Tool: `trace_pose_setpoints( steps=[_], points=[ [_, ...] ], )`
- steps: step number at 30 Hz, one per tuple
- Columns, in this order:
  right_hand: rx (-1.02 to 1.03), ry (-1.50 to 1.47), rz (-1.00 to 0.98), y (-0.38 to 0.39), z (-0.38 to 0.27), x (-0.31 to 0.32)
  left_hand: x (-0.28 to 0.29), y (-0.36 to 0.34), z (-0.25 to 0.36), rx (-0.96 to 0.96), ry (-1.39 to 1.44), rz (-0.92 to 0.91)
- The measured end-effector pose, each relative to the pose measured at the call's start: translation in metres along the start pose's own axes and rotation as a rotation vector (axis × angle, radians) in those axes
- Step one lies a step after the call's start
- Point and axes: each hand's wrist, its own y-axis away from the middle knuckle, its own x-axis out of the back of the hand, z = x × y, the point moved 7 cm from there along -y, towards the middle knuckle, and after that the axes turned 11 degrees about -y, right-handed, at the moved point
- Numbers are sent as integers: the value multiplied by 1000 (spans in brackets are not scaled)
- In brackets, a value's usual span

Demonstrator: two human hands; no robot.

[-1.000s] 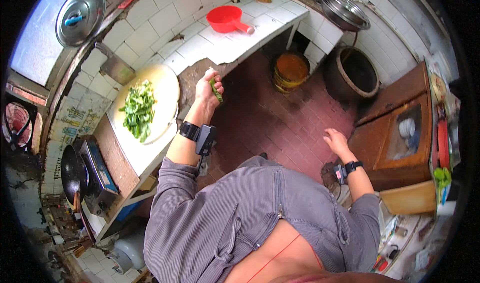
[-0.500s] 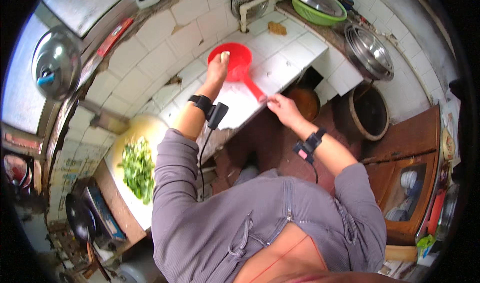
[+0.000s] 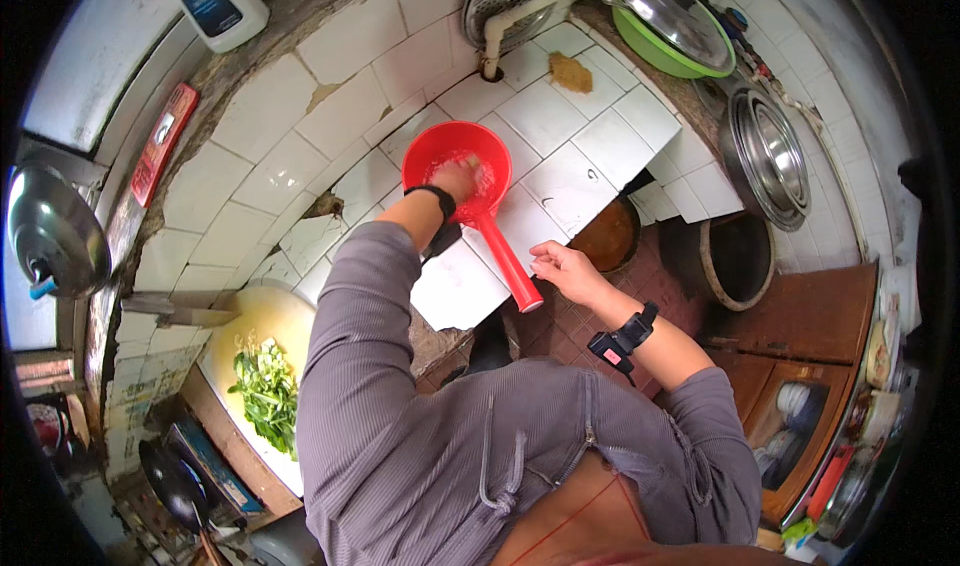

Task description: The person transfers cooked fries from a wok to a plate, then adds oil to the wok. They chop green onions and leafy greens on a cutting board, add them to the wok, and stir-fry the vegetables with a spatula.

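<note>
A red plastic water dipper stands on the white-tiled counter, its long handle pointing toward me past the counter's edge. Clear water with ripples shows in its bowl. My left hand reaches down into the bowl. Its fingers are bent together around something small and pale that I cannot make out; the water and glare partly hide them. Beside the end of the handle is my right hand, apart from it, with nothing in its loosely bent, parted fingers.
Chopped green leafy vegetables lie on a round cutting board at the left. A sponge rests at the counter's back. Nested metal bowls and a green basin stand right; below are a large dark vat and a wooden cabinet.
My left hand has gone down into the dipper's bowl with the pale piece. My right hand has let go of the handle's end. The view has shifted.
</note>
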Motion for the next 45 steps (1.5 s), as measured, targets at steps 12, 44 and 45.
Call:
trace_pose_setpoints(
  steps=[12, 44, 45],
  points=[
    [-108, -64, -207, -7, 4, 28, 22, 40, -22, 207, 427, 83],
    [2029, 1833, -359, -107, -245, -650, -146, 678, -15, 1248, 662, 765],
    [2082, 1833, -278, -111, -246, -648, -145, 661, -23, 1197, 620, 715]
  ],
)
